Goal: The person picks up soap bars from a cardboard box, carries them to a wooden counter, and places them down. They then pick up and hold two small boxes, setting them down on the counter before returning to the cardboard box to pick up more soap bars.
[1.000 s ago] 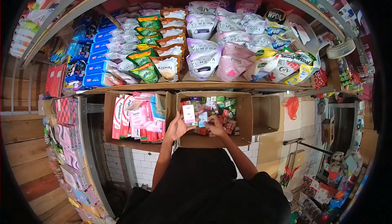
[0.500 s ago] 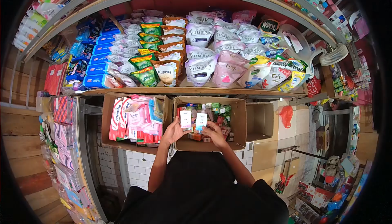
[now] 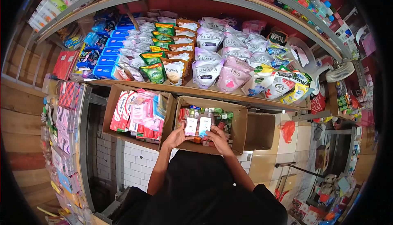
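My left hand (image 3: 176,137) grips a small white box with pink print (image 3: 190,126). In my right hand (image 3: 219,139) is a similar white box with light blue at its lower end (image 3: 204,126). Both boxes are held upright side by side with a narrow gap between them. They hover above an open cardboard box (image 3: 241,132) filled with many small colourful cartons (image 3: 222,120). The print on the two boxes is too small to read.
A second cardboard box (image 3: 164,120) on the left holds Pepsodent cartons (image 3: 119,110) and pink packets (image 3: 143,112). Behind, a wooden shelf (image 3: 180,88) carries Yumeda pouches (image 3: 206,71) and blue packs (image 3: 107,71). An open brown carton (image 3: 260,130) stands right.
The view has tilted and shifted slightly, so the shelf sits askew. Both hands still hold the two small boxes, which stay close together over the cardboard box.
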`<state>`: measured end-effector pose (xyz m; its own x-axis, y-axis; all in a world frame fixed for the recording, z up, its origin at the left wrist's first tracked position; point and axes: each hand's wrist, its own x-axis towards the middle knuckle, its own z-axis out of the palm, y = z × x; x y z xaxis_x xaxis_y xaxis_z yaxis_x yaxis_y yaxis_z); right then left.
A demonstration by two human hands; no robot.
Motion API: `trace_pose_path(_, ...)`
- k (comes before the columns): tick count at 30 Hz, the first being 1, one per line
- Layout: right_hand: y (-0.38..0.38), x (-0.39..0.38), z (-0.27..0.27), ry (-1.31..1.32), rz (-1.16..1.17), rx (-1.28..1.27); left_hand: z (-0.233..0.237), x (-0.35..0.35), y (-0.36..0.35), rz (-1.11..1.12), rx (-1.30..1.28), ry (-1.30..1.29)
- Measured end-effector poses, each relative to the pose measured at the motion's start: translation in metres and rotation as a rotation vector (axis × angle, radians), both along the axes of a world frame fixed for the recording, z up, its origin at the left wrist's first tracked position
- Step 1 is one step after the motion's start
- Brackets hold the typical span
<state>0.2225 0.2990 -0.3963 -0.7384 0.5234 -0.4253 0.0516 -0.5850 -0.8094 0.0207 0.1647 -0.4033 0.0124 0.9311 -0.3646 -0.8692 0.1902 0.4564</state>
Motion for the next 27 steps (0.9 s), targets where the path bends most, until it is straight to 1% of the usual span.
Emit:
trace_pose_path(3,0.002,0.008,0.007,-0.007,0.015,-0.067,0.001,0.015,-0.006,0.06,-0.003,0.003)
trace_pose_path(5,0.002,0.014,0.006,-0.017,0.035,-0.059,0.002,0.027,-0.01,0.108,-0.009,-0.015)
trace_pose_path(8,0.007,0.022,0.007,-0.038,0.093,-0.033,0.009,0.046,-0.016,0.172,-0.032,0.031)
trace_pose_path(13,0.006,0.036,0.011,-0.084,0.135,-0.086,0.012,0.076,-0.03,0.276,0.026,-0.008)
trace_pose_path(16,0.004,0.036,0.035,-0.081,0.212,-0.135,0.016,0.098,-0.043,0.382,0.014,-0.012)
trace_pose_path(19,0.005,0.042,0.004,-0.089,0.364,-0.054,0.022,0.117,-0.059,0.453,0.033,-0.023)
trace_pose_path(22,-0.004,0.045,0.005,-0.143,0.457,-0.058,0.011,0.136,-0.086,0.528,0.016,0.009)
trace_pose_path(25,-0.021,0.044,0.001,-0.091,0.529,-0.032,0.029,0.15,-0.107,0.616,0.016,0.049)
trace_pose_path(27,-0.032,0.042,0.007,-0.087,0.586,-0.014,0.029,0.16,-0.124,0.677,0.012,0.041)
